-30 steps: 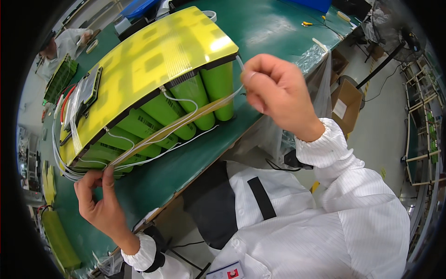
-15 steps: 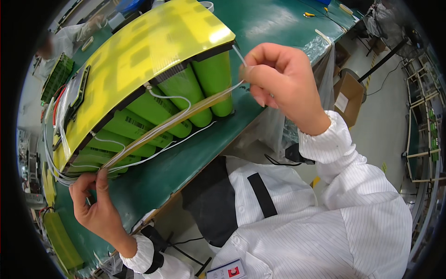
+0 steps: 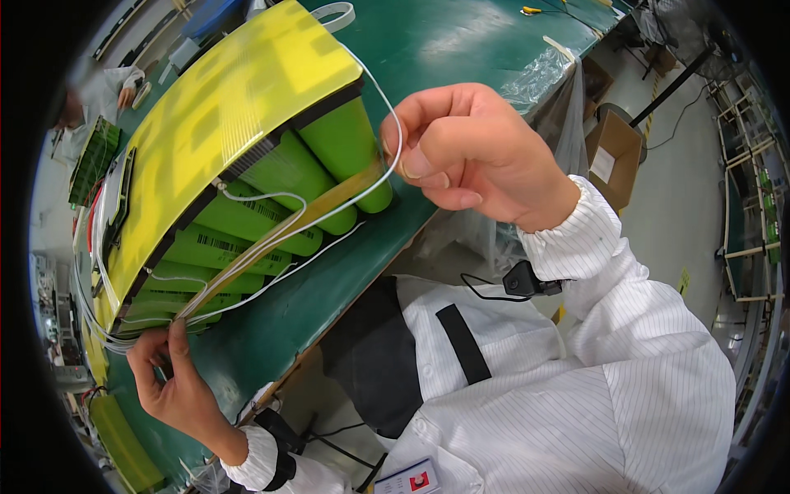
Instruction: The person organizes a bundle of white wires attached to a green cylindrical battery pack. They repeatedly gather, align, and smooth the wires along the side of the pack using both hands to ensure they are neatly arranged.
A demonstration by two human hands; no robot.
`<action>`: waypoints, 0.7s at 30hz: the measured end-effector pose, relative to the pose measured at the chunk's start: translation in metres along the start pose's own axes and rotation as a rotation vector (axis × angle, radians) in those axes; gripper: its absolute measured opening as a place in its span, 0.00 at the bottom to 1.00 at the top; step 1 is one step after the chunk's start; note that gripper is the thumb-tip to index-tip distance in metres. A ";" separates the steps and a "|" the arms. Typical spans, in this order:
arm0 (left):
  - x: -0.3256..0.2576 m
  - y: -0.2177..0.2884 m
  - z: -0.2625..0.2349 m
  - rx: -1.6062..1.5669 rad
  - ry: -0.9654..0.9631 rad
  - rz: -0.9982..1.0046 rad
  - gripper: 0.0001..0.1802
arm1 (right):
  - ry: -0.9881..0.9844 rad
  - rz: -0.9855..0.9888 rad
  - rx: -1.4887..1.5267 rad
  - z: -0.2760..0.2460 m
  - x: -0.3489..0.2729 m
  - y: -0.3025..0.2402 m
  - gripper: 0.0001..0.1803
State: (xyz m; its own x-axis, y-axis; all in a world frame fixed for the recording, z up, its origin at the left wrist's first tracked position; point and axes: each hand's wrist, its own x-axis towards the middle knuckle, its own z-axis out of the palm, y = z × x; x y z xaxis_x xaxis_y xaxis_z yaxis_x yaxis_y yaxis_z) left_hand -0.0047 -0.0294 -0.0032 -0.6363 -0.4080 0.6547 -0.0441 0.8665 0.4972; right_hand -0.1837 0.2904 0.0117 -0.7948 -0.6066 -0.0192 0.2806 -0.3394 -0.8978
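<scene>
A battery pack of green cylindrical cells (image 3: 337,136) lies on the green table, a yellow board (image 3: 222,95) over its upper face. Along its near side runs a tan tape strip (image 3: 341,191) with thin white wires beside it. At the pack's near left corner, my left hand (image 3: 188,391) is closed, thumb and finger pinching the wire bundle (image 3: 103,333) at the strip's end. My right hand (image 3: 490,156) is closed beside the right corner, its fingertips on a white wire (image 3: 380,90) that curves down from the board's edge. Its fingers partly hide the strip's right end.
A white ring-shaped roll (image 3: 336,16) sits behind the pack. Left of it stands another green pack (image 3: 95,160), with a person's hand (image 3: 126,97) farther back. A yellow-green panel (image 3: 123,440) lies at lower left. Beyond the right table edge are clear plastic (image 3: 539,78) and a cardboard box (image 3: 613,156).
My right hand has shifted left in the picture, and so has the pack's right corner. The white wire by its fingers now bows in a wide curve. My left hand keeps its pinch.
</scene>
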 end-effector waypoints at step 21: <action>0.001 -0.004 -0.002 0.001 0.022 -0.034 0.11 | 0.039 -0.012 -0.144 -0.002 -0.010 0.014 0.12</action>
State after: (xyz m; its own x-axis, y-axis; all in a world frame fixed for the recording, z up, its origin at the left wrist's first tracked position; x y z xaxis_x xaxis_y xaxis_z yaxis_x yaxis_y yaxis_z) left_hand -0.0031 -0.0341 -0.0037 -0.6176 -0.4437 0.6494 -0.0669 0.8523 0.5188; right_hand -0.1729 0.2929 -0.0014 -0.8190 -0.5733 -0.0224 0.1928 -0.2383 -0.9519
